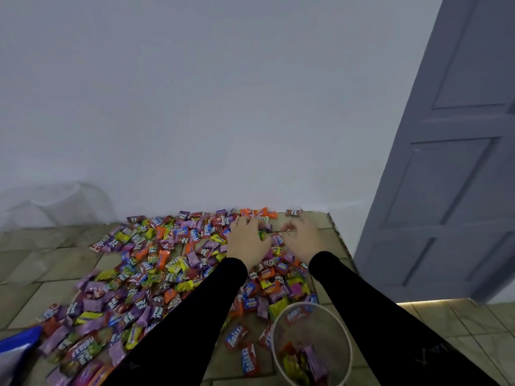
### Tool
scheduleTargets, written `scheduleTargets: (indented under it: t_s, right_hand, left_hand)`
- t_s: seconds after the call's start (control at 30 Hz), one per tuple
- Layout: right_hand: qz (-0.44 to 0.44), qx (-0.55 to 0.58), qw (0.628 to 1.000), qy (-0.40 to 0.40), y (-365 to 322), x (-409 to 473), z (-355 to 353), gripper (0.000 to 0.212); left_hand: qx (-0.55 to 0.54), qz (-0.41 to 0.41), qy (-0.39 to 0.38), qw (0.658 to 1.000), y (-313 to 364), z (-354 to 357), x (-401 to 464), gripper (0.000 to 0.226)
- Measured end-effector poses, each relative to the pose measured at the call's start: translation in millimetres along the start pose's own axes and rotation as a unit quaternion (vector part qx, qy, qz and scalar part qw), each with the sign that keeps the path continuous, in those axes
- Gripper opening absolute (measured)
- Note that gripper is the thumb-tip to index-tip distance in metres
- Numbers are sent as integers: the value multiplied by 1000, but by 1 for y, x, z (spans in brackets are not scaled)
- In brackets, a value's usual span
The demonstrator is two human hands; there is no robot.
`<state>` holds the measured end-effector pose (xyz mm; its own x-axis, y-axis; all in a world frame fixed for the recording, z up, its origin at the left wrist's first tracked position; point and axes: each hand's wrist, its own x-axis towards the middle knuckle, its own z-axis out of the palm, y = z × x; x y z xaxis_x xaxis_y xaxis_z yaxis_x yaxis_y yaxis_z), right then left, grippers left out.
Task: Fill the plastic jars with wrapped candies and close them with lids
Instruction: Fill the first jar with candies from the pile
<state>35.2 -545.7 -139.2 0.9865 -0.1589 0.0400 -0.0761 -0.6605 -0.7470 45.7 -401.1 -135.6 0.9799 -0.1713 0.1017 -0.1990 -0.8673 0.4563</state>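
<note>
Many wrapped candies [156, 263], purple, yellow, orange and red, lie spread over the tiled floor up to the wall. My left hand [246, 240] reaches into the far end of the pile, its fingers curled over several candies. My right hand [302, 238] is beside it with fingers bent down onto the candies; what it grips is hidden. A clear open plastic jar [312, 344] stands near me under my right forearm, holding a few candies at its bottom. No lid shows.
A white wall stands close behind the pile. A grey-blue door [446, 162] is at the right. Clear plastic containers [55, 201] lie blurred at the far left by the wall. A blue bag [16, 346] sits at the lower left.
</note>
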Motion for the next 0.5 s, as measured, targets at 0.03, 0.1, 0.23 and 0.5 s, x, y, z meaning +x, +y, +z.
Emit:
scheduleTargets:
  t_s: [0.03, 0.1, 0.23, 0.5]
  right_hand:
    - [-2, -25, 1000, -3, 3, 3, 2, 11]
    - [-20, -118, 993, 5, 11, 8, 7, 17]
    - [-47, -204, 977, 32, 26, 19, 23, 29]
    - [-39, -229, 973, 2, 38, 57, 40, 56]
  left_hand:
    - [13, 6, -1, 1000, -1, 3, 6, 36]
    - [36, 22, -1, 999, -3, 11, 19, 38]
    - [86, 63, 12, 994, -6, 24, 45, 38]
    - [142, 89, -16, 986, -21, 45, 87, 52]
